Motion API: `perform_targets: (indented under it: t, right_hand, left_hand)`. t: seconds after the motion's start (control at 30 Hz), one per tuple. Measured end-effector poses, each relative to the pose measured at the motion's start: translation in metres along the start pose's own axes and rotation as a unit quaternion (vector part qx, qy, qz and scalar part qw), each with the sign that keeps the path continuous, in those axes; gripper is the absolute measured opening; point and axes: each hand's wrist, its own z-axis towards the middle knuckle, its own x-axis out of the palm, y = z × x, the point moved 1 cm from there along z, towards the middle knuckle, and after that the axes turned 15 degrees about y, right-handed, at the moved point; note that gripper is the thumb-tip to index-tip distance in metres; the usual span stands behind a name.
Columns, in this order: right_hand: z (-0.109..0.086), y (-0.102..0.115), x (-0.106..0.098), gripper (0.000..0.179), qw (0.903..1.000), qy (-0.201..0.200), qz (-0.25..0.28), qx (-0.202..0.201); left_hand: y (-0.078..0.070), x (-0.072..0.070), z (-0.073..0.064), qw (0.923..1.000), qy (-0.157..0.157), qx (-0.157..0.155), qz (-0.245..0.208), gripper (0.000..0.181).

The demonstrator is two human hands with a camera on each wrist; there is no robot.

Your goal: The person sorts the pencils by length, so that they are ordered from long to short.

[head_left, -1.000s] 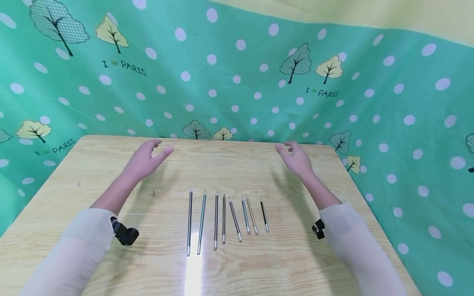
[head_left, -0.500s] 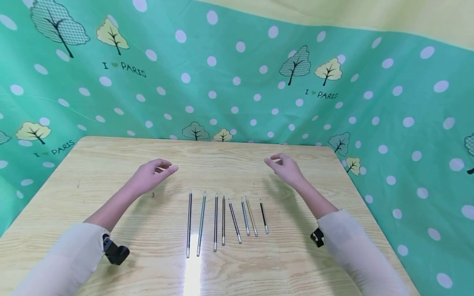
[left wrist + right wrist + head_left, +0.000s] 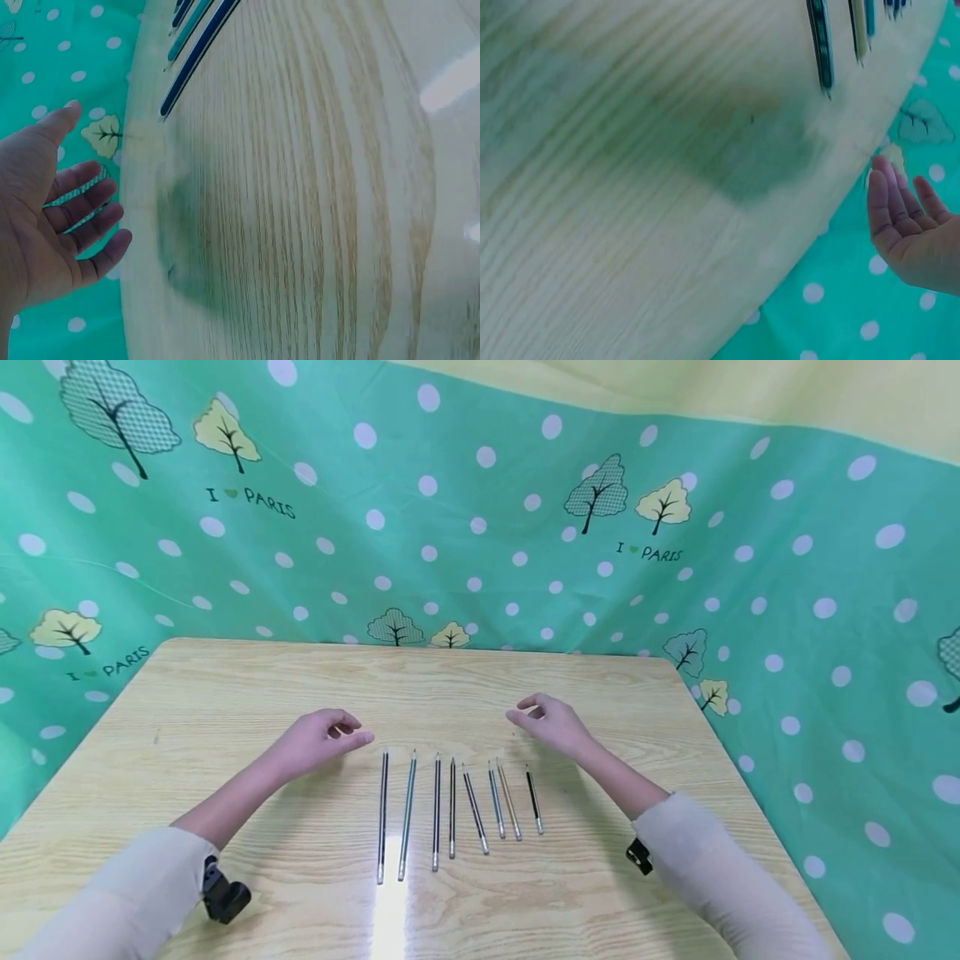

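Several pencils lie side by side on the wooden table, longest at the left and shortest at the right. My left hand (image 3: 318,742) hovers just beyond the far tip of the leftmost dark pencil (image 3: 383,814), its fingers loosely bent and holding nothing. Beside that pencil is a teal one (image 3: 408,814). My right hand (image 3: 551,722) hangs above the far end of the short black pencil (image 3: 534,800), relaxed and without anything in it. Near that one lie a gold pencil (image 3: 509,799) and a blue one (image 3: 497,799). Both wrist views show the palms with fingers apart.
The wooden table (image 3: 247,693) ends at a green dotted curtain (image 3: 480,510) behind and at the right. A black wrist camera (image 3: 225,893) is strapped on the left sleeve, another (image 3: 639,857) on the right. Light glares off the table's near edge.
Both hands have come down and nearer to me, and inward toward the pencils, from the far part of the table. The pencils lie as before.
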Motion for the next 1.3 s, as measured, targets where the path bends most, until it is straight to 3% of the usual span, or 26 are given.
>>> perform_targets:
  t: [0.4, 0.63, 0.9, 1.3]
  right_hand:
    - [0.001, 0.018, 0.034, 0.044, 0.9989, 0.028, -0.005, -0.036]
    - [0.004, 0.027, 0.054, 0.043, 0.9971, 0.052, -0.002, -0.055]
    - [0.006, 0.04, 0.075, 0.044, 0.9941, 0.077, -0.003, -0.076]
    - [0.012, 0.059, 0.103, 0.04, 0.9877, 0.076, -0.092, -0.101]
  left_hand:
    - [-0.006, 0.021, 0.003, 0.9998, 0.009, 0.006, 0.015, 0.048]
    - [-0.005, 0.029, 0.005, 0.9991, 0.014, -0.035, 0.02, 0.045]
    - [-0.007, 0.039, 0.005, 0.9978, 0.009, -0.055, 0.036, 0.045]
    - [-0.009, 0.045, 0.012, 0.9946, -0.01, -0.094, 0.043, 0.035]
